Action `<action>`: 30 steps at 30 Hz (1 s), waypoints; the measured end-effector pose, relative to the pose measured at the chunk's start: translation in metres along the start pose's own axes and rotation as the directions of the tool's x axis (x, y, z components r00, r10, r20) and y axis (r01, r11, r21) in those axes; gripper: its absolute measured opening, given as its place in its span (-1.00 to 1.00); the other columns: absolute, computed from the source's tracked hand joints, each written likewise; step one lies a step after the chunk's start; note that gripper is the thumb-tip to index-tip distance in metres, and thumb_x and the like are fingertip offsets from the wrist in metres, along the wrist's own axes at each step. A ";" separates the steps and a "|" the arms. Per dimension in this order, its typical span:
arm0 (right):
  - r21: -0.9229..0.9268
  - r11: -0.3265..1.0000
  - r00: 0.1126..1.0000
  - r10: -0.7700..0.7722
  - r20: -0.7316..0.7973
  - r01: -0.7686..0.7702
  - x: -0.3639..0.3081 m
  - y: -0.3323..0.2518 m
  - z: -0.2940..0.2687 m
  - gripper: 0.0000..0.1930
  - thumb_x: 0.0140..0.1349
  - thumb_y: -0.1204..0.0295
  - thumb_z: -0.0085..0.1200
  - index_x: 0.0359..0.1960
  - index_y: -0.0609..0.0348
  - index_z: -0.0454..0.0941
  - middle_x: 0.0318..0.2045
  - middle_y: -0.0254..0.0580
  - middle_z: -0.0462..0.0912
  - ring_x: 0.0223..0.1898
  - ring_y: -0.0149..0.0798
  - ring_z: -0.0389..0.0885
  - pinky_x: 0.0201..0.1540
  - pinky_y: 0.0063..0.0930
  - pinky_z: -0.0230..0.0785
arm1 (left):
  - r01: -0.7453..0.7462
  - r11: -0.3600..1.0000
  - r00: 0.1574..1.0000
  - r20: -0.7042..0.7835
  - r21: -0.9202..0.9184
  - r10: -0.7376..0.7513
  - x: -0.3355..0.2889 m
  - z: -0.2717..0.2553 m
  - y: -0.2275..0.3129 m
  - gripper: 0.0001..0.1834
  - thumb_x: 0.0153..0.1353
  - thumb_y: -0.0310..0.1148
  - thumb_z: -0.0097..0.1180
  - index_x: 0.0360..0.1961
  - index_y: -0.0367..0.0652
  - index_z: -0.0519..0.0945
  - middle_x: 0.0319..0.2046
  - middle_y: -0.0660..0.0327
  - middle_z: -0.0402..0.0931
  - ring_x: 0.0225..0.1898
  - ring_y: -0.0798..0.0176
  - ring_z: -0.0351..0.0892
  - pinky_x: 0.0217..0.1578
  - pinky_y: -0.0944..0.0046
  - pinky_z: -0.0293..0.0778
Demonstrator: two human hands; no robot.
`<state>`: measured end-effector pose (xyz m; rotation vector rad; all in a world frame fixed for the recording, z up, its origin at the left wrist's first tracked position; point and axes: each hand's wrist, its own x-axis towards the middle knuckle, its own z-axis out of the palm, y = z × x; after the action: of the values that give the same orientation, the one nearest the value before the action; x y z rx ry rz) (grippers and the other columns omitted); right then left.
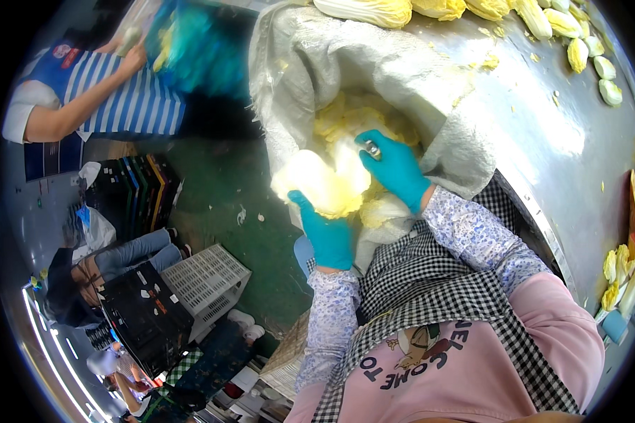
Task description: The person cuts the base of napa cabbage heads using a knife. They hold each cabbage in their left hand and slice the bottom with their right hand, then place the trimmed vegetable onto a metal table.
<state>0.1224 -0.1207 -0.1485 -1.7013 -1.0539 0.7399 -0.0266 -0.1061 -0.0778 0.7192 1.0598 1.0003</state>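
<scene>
My left hand [327, 238], in a teal glove, is closed on the lower edge of a pale yellow napa cabbage [316, 182], which is partly washed out by bright light. Just to its right, my right hand [396, 168], gloved alike, grips a small shiny metal tool [372, 149]; its kind is hidden by the fingers. Both hands are over the mouth of a white woven sack [279, 92]. Yellow cabbage leaves [374, 121] lie inside the sack, below and beyond the hands.
A metal table [504, 116] curves along the right, with napa cabbages [367, 10] along its far edge and leaf scraps scattered about. At far left, a person [120, 84] in a striped apron handles a blurred teal bag [208, 53]. Crates [208, 282] stand on the green floor [226, 180].
</scene>
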 end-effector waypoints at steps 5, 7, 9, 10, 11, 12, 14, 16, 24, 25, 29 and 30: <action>0.074 0.997 0.995 0.003 0.100 -0.011 -0.002 -0.049 -0.020 -0.54 0.11 0.27 0.22 0.05 0.10 0.46 -0.15 -0.20 0.61 -0.24 -0.39 0.59 -0.15 -0.50 0.44 | -0.281 0.900 0.959 0.051 0.333 0.280 0.015 -0.022 -0.009 -0.38 0.37 -0.03 -0.17 0.31 -0.21 0.15 0.22 0.06 0.25 0.17 0.10 0.34 0.15 0.14 0.32; 0.377 0.912 0.964 0.063 0.257 -0.160 -0.004 -0.065 -0.020 -0.51 0.10 0.24 0.25 0.04 0.19 0.46 -0.14 -0.18 0.61 -0.23 -0.40 0.59 -0.12 -0.51 0.43 | -0.319 0.827 0.946 0.099 0.463 0.309 0.017 -0.026 -0.017 -0.42 0.38 -0.09 -0.18 0.28 -0.23 0.18 0.18 0.06 0.29 0.15 0.14 0.35 0.13 0.18 0.33; 0.497 0.815 0.927 0.121 0.356 -0.297 -0.006 -0.059 -0.014 -0.49 0.09 0.23 0.26 0.01 0.26 0.47 -0.16 -0.17 0.60 -0.21 -0.39 0.59 -0.10 -0.53 0.43 | -0.375 0.734 0.924 0.161 0.566 0.347 0.010 -0.021 -0.021 -0.51 0.40 -0.16 -0.19 0.21 -0.27 0.29 0.11 0.07 0.37 0.09 0.19 0.40 0.08 0.22 0.36; 0.548 0.755 0.903 0.135 0.407 -0.360 -0.005 -0.055 -0.011 -0.49 0.09 0.22 0.27 0.00 0.29 0.47 -0.16 -0.17 0.60 -0.21 -0.38 0.58 -0.10 -0.54 0.43 | -0.369 0.765 0.926 0.135 0.528 0.353 0.014 -0.023 -0.025 -0.53 0.40 -0.18 -0.19 0.19 -0.28 0.31 0.10 0.07 0.37 0.08 0.20 0.41 0.07 0.22 0.37; 0.599 0.721 0.910 0.106 0.402 -0.349 -0.003 -0.053 -0.009 -0.48 0.08 0.22 0.29 0.00 0.28 0.47 -0.18 -0.22 0.60 -0.19 -0.39 0.57 -0.12 -0.56 0.43 | -0.362 0.796 0.928 0.105 0.486 0.358 0.021 -0.028 -0.034 -0.55 0.40 -0.20 -0.19 0.18 -0.29 0.33 0.10 0.08 0.38 0.07 0.20 0.41 0.06 0.23 0.38; 0.562 0.741 0.902 0.136 0.410 -0.367 -0.002 -0.052 -0.014 -0.49 0.08 0.23 0.27 0.02 0.25 0.46 -0.25 -0.26 0.59 -0.29 -0.45 0.54 -0.25 -0.62 0.41 | -0.355 0.824 0.930 0.077 0.442 0.360 0.025 -0.031 -0.040 -0.56 0.40 -0.21 -0.18 0.16 -0.29 0.35 0.09 0.08 0.38 0.06 0.20 0.42 0.05 0.24 0.39; 0.481 0.779 0.886 0.198 0.420 -0.402 0.002 -0.062 -0.031 -0.49 0.10 0.23 0.24 0.06 0.20 0.45 -0.38 -0.35 0.58 -0.47 -0.57 0.49 -0.52 -0.75 0.36 | -0.059 0.973 0.998 0.046 0.221 0.050 0.024 -0.026 -0.026 -0.57 0.39 -0.26 -0.16 0.17 -0.29 0.34 0.10 0.09 0.38 0.07 0.23 0.43 0.05 0.26 0.40; 0.572 0.724 0.900 0.156 0.408 -0.385 0.002 -0.058 -0.033 -0.50 0.11 0.24 0.24 0.04 0.21 0.45 -0.35 -0.36 0.56 -0.45 -0.55 0.45 -0.49 -0.73 0.28 | 0.058 0.975 0.997 0.045 0.215 -0.069 0.043 -0.046 -0.046 -0.57 0.38 -0.29 -0.15 0.19 -0.29 0.30 0.11 0.09 0.37 0.09 0.22 0.41 0.06 0.26 0.39; 0.516 0.821 0.970 0.219 0.108 -0.243 0.005 -0.030 -0.009 -0.48 0.07 0.29 0.29 0.04 0.23 0.42 -0.13 -0.20 0.57 -0.12 -0.36 0.55 -0.09 -0.48 0.45 | -0.068 0.928 0.993 0.118 0.365 0.027 0.025 -0.027 -0.024 -0.33 0.29 -0.38 -0.02 0.37 -0.17 0.00 0.29 0.05 0.11 0.25 0.10 0.21 0.19 0.16 0.26; 0.531 0.811 0.969 0.206 0.134 -0.245 0.004 -0.031 -0.005 -0.48 0.07 0.30 0.29 0.04 0.23 0.42 -0.13 -0.20 0.57 -0.11 -0.36 0.55 -0.09 -0.48 0.45 | -0.016 0.954 0.988 0.151 0.299 -0.031 0.018 -0.020 -0.019 -0.32 0.28 -0.38 0.00 0.36 -0.16 0.02 0.27 0.06 0.14 0.22 0.11 0.25 0.15 0.18 0.30; 0.557 0.786 0.958 0.163 0.235 -0.270 -0.005 -0.048 -0.004 -0.48 0.08 0.31 0.28 0.05 0.24 0.41 -0.11 -0.18 0.56 -0.11 -0.35 0.55 -0.07 -0.47 0.45 | 0.071 0.983 0.949 0.294 0.168 -0.119 0.013 -0.020 -0.022 -0.32 0.21 -0.43 0.07 0.32 -0.17 0.10 0.16 0.09 0.27 0.11 0.15 0.38 0.03 0.24 0.42; 0.557 0.782 0.953 0.156 0.258 -0.279 -0.005 -0.054 -0.006 -0.48 0.08 0.31 0.28 0.05 0.24 0.41 -0.10 -0.18 0.56 -0.12 -0.35 0.55 -0.07 -0.47 0.45 | 0.058 0.983 0.939 0.324 0.173 -0.112 0.016 -0.023 -0.022 -0.33 0.18 -0.45 0.08 0.30 -0.18 0.12 0.13 0.10 0.30 0.08 0.16 0.41 0.01 0.26 0.45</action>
<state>0.1078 -0.1192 -0.0957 -1.2241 -0.6495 1.2662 -0.0387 -0.1000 -0.1109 0.9309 0.8713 0.6921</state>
